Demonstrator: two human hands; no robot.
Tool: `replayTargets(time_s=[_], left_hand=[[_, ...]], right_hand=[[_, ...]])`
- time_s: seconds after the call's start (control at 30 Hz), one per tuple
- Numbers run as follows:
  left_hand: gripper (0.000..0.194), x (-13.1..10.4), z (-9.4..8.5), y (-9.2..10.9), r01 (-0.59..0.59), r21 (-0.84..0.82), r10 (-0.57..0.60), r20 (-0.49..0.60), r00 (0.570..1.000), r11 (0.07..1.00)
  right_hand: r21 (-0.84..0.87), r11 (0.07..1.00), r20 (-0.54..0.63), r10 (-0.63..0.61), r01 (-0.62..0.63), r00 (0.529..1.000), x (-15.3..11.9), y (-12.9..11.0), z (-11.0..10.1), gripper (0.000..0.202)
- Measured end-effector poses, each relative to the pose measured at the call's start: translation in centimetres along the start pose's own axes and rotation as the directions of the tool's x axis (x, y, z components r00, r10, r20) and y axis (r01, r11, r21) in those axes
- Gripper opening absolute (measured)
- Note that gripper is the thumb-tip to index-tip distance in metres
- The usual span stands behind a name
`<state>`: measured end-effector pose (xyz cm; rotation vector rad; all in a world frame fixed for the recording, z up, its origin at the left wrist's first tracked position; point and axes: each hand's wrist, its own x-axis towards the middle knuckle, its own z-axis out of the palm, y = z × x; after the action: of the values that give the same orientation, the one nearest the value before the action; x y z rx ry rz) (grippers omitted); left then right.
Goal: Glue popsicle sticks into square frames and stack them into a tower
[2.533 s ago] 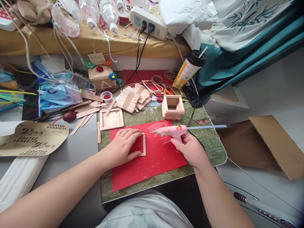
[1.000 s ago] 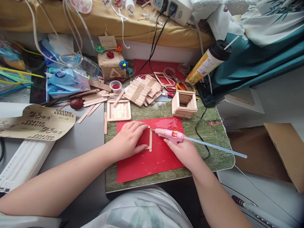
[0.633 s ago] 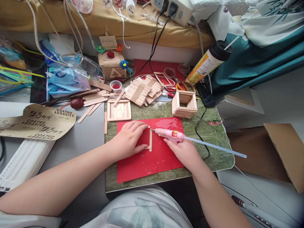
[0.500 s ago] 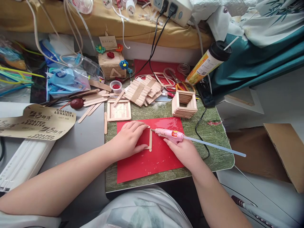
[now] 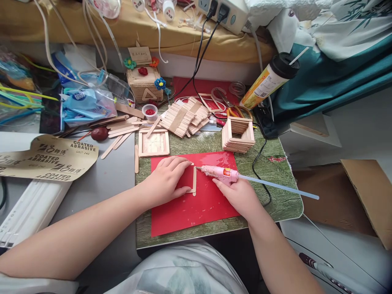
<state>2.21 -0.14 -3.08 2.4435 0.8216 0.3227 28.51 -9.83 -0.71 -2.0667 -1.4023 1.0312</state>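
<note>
While the left hand [image 5: 165, 179] lies flat, fingers spread, pressing the stick frame [image 5: 194, 181] onto the red sheet [image 5: 196, 212], the right hand [image 5: 240, 196] is closed around the pink glue gun [image 5: 219, 173]. Compared with half a second earlier, little has changed: the nozzle remains at the frame's upper right corner, and the glue stick [image 5: 278, 187] trails rightward.
</note>
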Motion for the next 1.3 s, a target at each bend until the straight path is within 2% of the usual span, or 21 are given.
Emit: replayTargets(time_s=[0.13, 0.27, 0.4, 0.57, 0.8, 1.1, 1.3], left_hand=[[0.067, 0.0, 0.0, 0.0, 0.0, 0.007, 0.0, 0.001, 1.0, 1.0], [0.067, 0.0, -0.1, 0.0, -0.002, 0.003, 0.002, 0.002, 1.0, 1.0], [0.066, 0.1, 0.0, 0.0, -0.004, -0.017, 0.004, -0.011, 1.0, 1.0], [0.066, 0.1, 0.2, -0.2, -0.014, -0.03, 0.013, -0.035, 0.999, 0.999], [0.065, 0.1, 0.2, -0.2, -0.008, 0.007, 0.008, -0.021, 1.0, 1.0], [0.064, 0.1, 0.3, -0.2, 0.0, -0.006, 0.0, -0.019, 1.0, 1.0], [0.064, 0.1, 0.3, -0.1, 0.002, 0.005, -0.002, -0.013, 1.0, 1.0]], right_hand=[[-0.054, 0.998, -0.042, -0.021, 0.019, 0.999, -0.2, -0.2, -0.1, 0.032], [0.063, 0.996, -0.076, -0.059, 0.063, 0.995, -0.8, -0.6, -0.3, 0.032], [0.152, 0.987, 0.003, -0.061, 0.059, 0.998, -1.9, -0.3, -0.5, 0.032], [0.179, 0.977, 0.173, -0.144, 0.112, 0.974, -3.3, 0.0, -0.7, 0.027], [0.201, 0.977, 0.186, -0.114, 0.076, 0.976, -3.9, -0.5, -0.7, 0.022], [0.091, 0.99, 0.263, -0.127, 0.107, 0.956, -3.5, -1.2, -1.1, 0.03], [0.097, 0.992, 0.287, -0.111, 0.087, 0.951, -3.4, -0.9, -1.2, 0.03]])
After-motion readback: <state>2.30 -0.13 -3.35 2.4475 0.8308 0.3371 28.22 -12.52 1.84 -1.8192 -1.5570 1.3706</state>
